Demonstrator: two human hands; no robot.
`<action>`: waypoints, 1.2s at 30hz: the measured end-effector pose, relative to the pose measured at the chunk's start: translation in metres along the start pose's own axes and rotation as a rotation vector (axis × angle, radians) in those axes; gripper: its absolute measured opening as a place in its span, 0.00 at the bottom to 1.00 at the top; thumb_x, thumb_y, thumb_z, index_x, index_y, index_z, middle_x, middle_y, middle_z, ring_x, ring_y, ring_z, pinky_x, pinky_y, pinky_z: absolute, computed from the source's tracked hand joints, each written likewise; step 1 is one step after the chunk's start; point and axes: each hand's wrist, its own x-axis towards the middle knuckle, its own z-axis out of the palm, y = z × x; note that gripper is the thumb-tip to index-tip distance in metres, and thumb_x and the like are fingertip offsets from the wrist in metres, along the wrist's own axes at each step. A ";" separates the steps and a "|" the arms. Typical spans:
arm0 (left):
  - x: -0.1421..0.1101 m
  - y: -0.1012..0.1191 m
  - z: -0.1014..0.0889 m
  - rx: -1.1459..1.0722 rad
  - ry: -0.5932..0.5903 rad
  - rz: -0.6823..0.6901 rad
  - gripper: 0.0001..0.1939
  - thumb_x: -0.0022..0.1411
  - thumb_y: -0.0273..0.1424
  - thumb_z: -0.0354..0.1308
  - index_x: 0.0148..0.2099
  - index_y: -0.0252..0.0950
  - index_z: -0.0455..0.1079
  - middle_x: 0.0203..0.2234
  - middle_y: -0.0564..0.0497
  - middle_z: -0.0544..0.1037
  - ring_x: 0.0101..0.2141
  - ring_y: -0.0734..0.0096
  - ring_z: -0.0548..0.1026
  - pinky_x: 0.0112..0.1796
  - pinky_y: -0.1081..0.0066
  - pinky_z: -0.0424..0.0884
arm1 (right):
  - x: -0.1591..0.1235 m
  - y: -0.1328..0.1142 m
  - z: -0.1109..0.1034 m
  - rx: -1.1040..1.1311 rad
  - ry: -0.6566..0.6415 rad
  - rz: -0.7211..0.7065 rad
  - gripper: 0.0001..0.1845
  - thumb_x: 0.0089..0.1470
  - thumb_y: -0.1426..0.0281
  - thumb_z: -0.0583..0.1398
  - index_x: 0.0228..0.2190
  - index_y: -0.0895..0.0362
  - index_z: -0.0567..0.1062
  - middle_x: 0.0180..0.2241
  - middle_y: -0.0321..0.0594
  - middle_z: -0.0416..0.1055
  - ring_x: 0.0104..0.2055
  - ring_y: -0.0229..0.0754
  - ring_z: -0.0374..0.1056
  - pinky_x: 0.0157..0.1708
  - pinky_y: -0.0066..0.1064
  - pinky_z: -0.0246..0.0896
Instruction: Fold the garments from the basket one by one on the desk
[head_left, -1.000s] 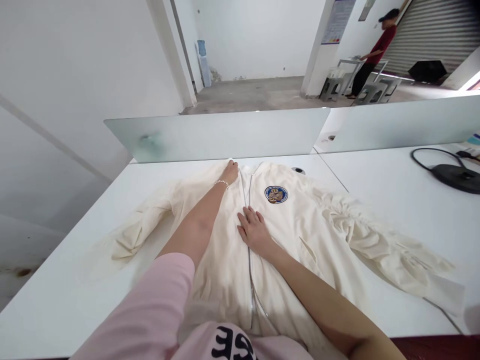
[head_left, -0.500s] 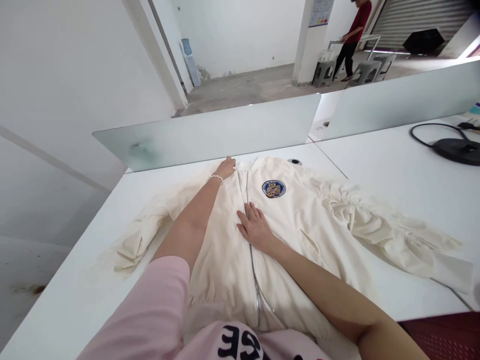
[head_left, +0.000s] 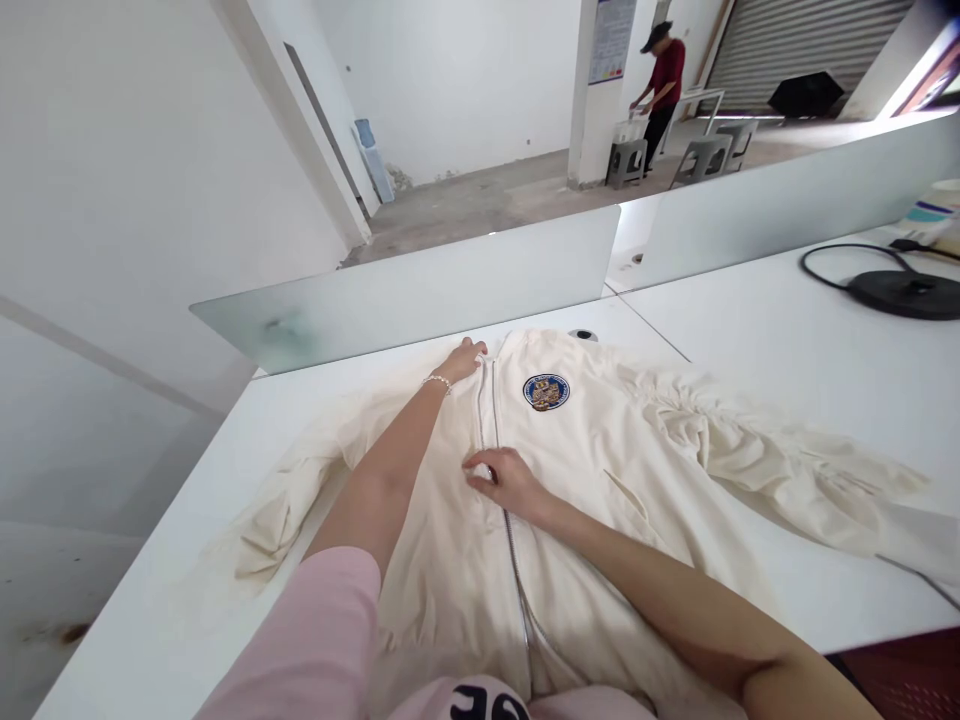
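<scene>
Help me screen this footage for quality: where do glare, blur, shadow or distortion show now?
Head view: daylight glares beside the shutter; the cream jacket's outer edges blur into the white table; soft shadow lies beneath the sleeve at picture right; the right forearm looks stretched towards the corner, probably by a wide lens.

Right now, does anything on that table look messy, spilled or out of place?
No spill shows. The right-hand sleeve of the cream jacket is bunched into creases, odd beside its smoother front, though that gathering may be its design.
</scene>
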 end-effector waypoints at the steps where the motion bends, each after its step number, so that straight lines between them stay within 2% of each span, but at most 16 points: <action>1: -0.001 0.001 0.001 -0.004 0.011 -0.007 0.14 0.66 0.25 0.50 0.53 0.40 0.66 0.49 0.45 0.66 0.46 0.62 0.73 0.51 0.65 0.69 | -0.003 -0.004 0.004 0.024 -0.040 -0.004 0.09 0.55 0.74 0.62 0.39 0.57 0.79 0.41 0.40 0.78 0.39 0.40 0.72 0.48 0.32 0.63; 5: -0.003 0.003 0.000 -0.021 0.027 -0.019 0.09 0.66 0.27 0.52 0.48 0.39 0.66 0.48 0.45 0.66 0.45 0.63 0.73 0.49 0.66 0.70 | -0.010 -0.010 0.010 0.135 -0.227 0.000 0.07 0.48 0.78 0.62 0.31 0.58 0.79 0.33 0.35 0.77 0.37 0.38 0.72 0.39 0.25 0.65; 7: -0.001 0.005 -0.001 -0.028 0.013 -0.012 0.08 0.64 0.26 0.54 0.46 0.38 0.67 0.48 0.45 0.67 0.43 0.63 0.73 0.46 0.67 0.70 | -0.010 -0.009 0.003 0.216 -0.363 0.017 0.05 0.48 0.74 0.64 0.31 0.58 0.79 0.31 0.34 0.76 0.33 0.36 0.71 0.34 0.24 0.65; 9: 0.003 0.007 -0.003 -0.033 -0.007 -0.003 0.06 0.63 0.25 0.55 0.43 0.37 0.67 0.47 0.44 0.69 0.42 0.64 0.73 0.44 0.68 0.70 | -0.009 -0.006 -0.007 0.351 -0.520 0.090 0.09 0.47 0.68 0.67 0.32 0.59 0.78 0.29 0.33 0.73 0.27 0.33 0.67 0.26 0.24 0.64; 11: 0.007 0.009 -0.004 -0.037 -0.022 0.009 0.04 0.63 0.25 0.55 0.41 0.37 0.68 0.46 0.44 0.71 0.42 0.64 0.73 0.43 0.69 0.69 | -0.008 -0.004 -0.015 0.488 -0.619 0.175 0.14 0.45 0.64 0.68 0.32 0.60 0.77 0.29 0.33 0.70 0.23 0.31 0.62 0.19 0.23 0.61; 15: 0.018 0.018 0.000 -0.042 -0.025 0.009 0.04 0.67 0.29 0.53 0.39 0.36 0.69 0.42 0.45 0.75 0.42 0.63 0.73 0.42 0.70 0.68 | -0.008 -0.003 -0.018 0.580 -0.627 0.208 0.18 0.40 0.63 0.69 0.31 0.61 0.76 0.28 0.34 0.68 0.26 0.31 0.61 0.16 0.20 0.59; 19: 0.028 0.024 0.010 -0.031 0.002 0.006 0.07 0.65 0.35 0.59 0.37 0.36 0.68 0.39 0.46 0.76 0.41 0.62 0.74 0.41 0.69 0.67 | -0.008 -0.004 -0.016 0.579 -0.632 0.228 0.20 0.38 0.61 0.71 0.30 0.61 0.76 0.27 0.33 0.67 0.26 0.31 0.60 0.16 0.20 0.60; 22: 0.032 0.023 0.018 -0.022 0.047 0.005 0.05 0.65 0.33 0.58 0.36 0.37 0.68 0.37 0.48 0.77 0.40 0.63 0.74 0.42 0.68 0.67 | -0.007 -0.005 -0.018 0.564 -0.632 0.213 0.21 0.37 0.59 0.71 0.29 0.60 0.75 0.27 0.32 0.67 0.25 0.31 0.61 0.17 0.21 0.61; 25: 0.032 0.019 0.025 -0.012 0.121 -0.018 0.02 0.66 0.30 0.55 0.38 0.37 0.68 0.39 0.47 0.76 0.42 0.63 0.73 0.44 0.67 0.67 | -0.005 -0.004 -0.026 0.453 -0.670 0.153 0.21 0.39 0.58 0.72 0.29 0.60 0.75 0.26 0.31 0.69 0.21 0.30 0.62 0.19 0.22 0.60; 29: 0.032 0.019 0.034 0.004 0.213 -0.093 0.04 0.69 0.28 0.51 0.42 0.37 0.67 0.42 0.45 0.76 0.45 0.60 0.73 0.45 0.65 0.66 | -0.004 -0.004 -0.038 0.246 -0.709 0.060 0.13 0.48 0.63 0.69 0.31 0.59 0.76 0.24 0.28 0.71 0.19 0.28 0.65 0.28 0.22 0.61; 32: 0.032 0.021 0.039 0.012 0.245 -0.146 0.05 0.69 0.28 0.50 0.44 0.36 0.67 0.43 0.43 0.76 0.46 0.58 0.74 0.47 0.63 0.67 | -0.012 -0.009 -0.040 0.200 -0.740 0.064 0.08 0.49 0.69 0.68 0.31 0.59 0.76 0.25 0.27 0.72 0.19 0.29 0.68 0.32 0.22 0.62; 36: 0.033 0.024 0.042 0.015 0.262 -0.171 0.07 0.70 0.28 0.50 0.47 0.36 0.67 0.46 0.40 0.75 0.49 0.56 0.74 0.50 0.62 0.66 | -0.041 -0.022 -0.031 0.209 -0.715 0.109 0.02 0.52 0.76 0.63 0.31 0.59 0.74 0.24 0.27 0.70 0.17 0.29 0.67 0.25 0.21 0.60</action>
